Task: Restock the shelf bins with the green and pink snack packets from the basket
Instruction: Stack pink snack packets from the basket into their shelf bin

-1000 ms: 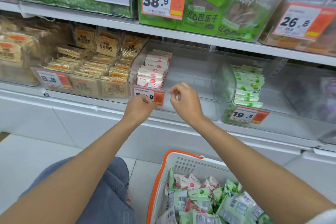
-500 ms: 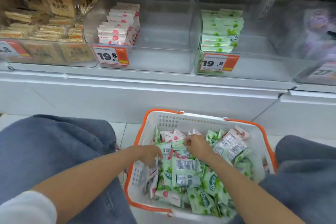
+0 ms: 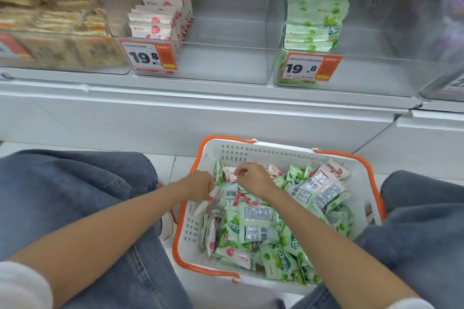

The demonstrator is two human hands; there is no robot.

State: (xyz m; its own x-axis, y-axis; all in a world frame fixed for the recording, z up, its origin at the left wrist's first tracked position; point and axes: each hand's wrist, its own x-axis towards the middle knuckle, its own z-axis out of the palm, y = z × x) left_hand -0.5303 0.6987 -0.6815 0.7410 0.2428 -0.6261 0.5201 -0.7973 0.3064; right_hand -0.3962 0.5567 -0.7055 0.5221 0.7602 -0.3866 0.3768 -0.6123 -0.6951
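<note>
The left hand [image 3: 200, 187] is gripping a few pink packets [image 3: 210, 202] against the left wall of the basket [image 3: 276, 149], fingers curled round their upper edges. The right hand [image 3: 254, 179] is working just beside it toward the basket's middle, thumb and forefinger curled together at another pink corner (whether they are truly pinching it I cannot tell). The gripped packets are standing on edge, long sides running along that wall. Green packets [image 3: 253, 223] are lying heaped at all angles across the basket's middle and right. The pink bin [image 3: 213, 65] is sitting above and beyond the basket's far-left corner, so the left hand is nearer. The green bin [image 3: 364, 78] is beyond its far-right corner. Any lift is having to clear the basket's far rim, the shelf ledge [image 3: 226, 98] and the bin's clear front wall. Open room is showing on the side of the stocked row nearer the green bin.
</note>
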